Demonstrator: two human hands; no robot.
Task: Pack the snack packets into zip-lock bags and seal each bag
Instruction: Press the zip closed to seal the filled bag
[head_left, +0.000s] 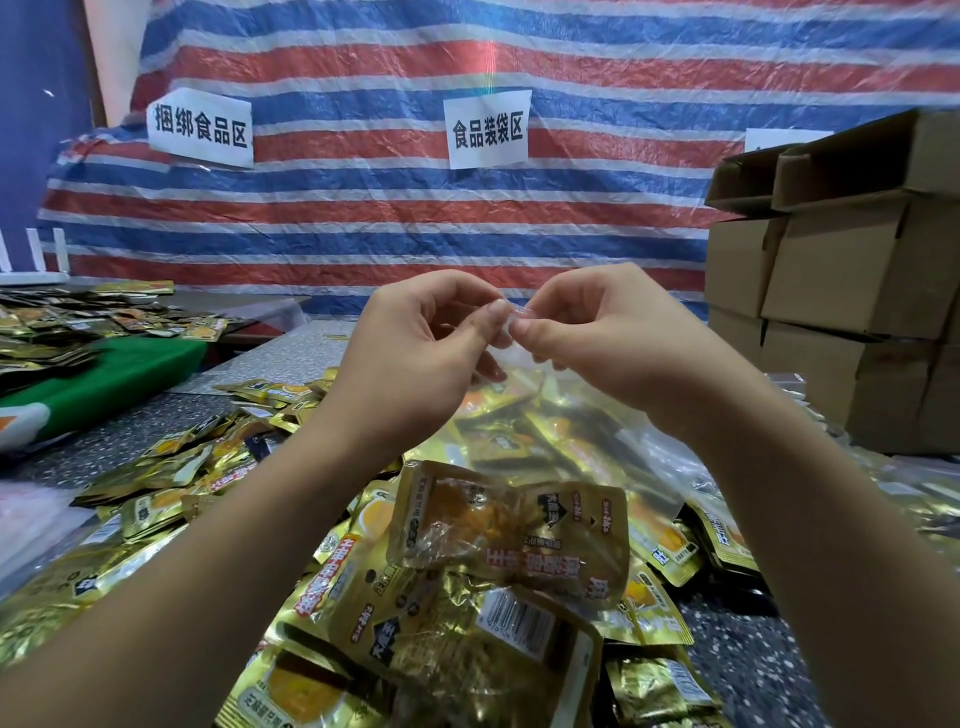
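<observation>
Both hands are raised in the middle of the view. My left hand (426, 338) and my right hand (582, 332) pinch the top edge of a clear zip-lock bag (582, 436) between thumbs and fingertips, which meet at the centre. The bag hangs below the hands and holds several gold snack packets. A heap of loose gold snack packets (467, 597) covers the speckled table (753, 660) under my forearms, and it spreads to the left and right.
Stacked cardboard boxes (841, 291) stand at the right. A striped tarp (415, 208) with paper signs hangs behind. More packets lie on a second table at the left, beside a green cloth (119, 374).
</observation>
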